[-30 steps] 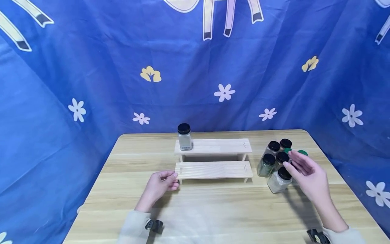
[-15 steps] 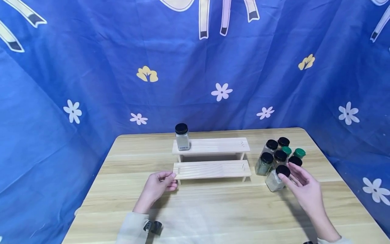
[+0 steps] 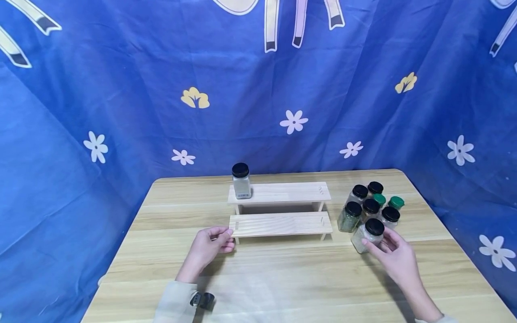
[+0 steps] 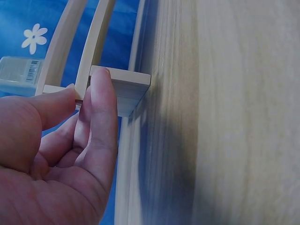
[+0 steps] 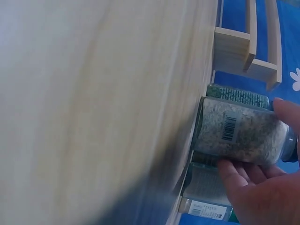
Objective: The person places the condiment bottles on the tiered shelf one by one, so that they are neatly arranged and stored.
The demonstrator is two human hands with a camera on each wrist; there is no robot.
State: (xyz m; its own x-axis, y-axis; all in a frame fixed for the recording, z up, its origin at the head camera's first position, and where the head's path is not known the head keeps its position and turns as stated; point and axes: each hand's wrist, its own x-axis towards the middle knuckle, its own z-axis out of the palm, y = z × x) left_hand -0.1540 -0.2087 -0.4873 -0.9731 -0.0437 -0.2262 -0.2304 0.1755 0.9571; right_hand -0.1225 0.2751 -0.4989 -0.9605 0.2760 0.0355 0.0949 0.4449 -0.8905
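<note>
My left hand (image 3: 207,250) pinches the left end of the lower tier of a two-tier wooden shelf rack (image 3: 278,224), thumb on top and fingers beneath. The left wrist view shows thumb and fingertips at that board's end (image 4: 124,77). On the right, my right hand (image 3: 397,262) grips a clear spice jar (image 3: 362,240) with a black lid and pale flaky contents. Its thumb lies on the near side and its fingers on the far side. A barcode label (image 5: 229,126) faces the right wrist camera. The jar stands upright at the front of a jar cluster.
Behind the gripped jar stand several more spice jars, including a dark green one (image 3: 349,220) and some with green lids (image 3: 396,202). One black-lidded jar (image 3: 242,186) stands on the upper tier's left end. A blue patterned cloth (image 3: 258,89) hangs behind the wooden table (image 3: 274,282).
My right hand has come down and left from above the jars, and its thumb and fingers now close around the front jar. The left hand has stayed at the rack.
</note>
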